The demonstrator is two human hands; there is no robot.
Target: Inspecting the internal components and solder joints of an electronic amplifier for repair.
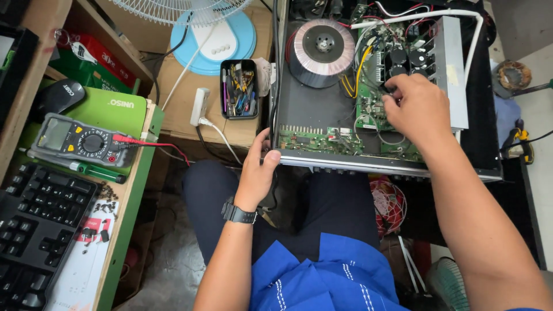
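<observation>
An opened black amplifier chassis [314,103] rests across my lap, showing a round toroidal transformer [321,52], green circuit boards [322,140] and black capacitors [406,60]. My left hand [257,170] grips the chassis at its near left corner, thumb over the front rim. My right hand [417,106] reaches into the chassis, with curled fingers touching the green board beside the capacitors. Whether its fingertips pinch a part is hidden. A black watch sits on my left wrist.
A grey multimeter [78,143] with red lead lies on a green case on the left shelf, above a black keyboard [34,224] and scattered small screws [103,204]. A tray of small tools [239,89], a power strip [200,106] and a fan base [216,40] sit behind.
</observation>
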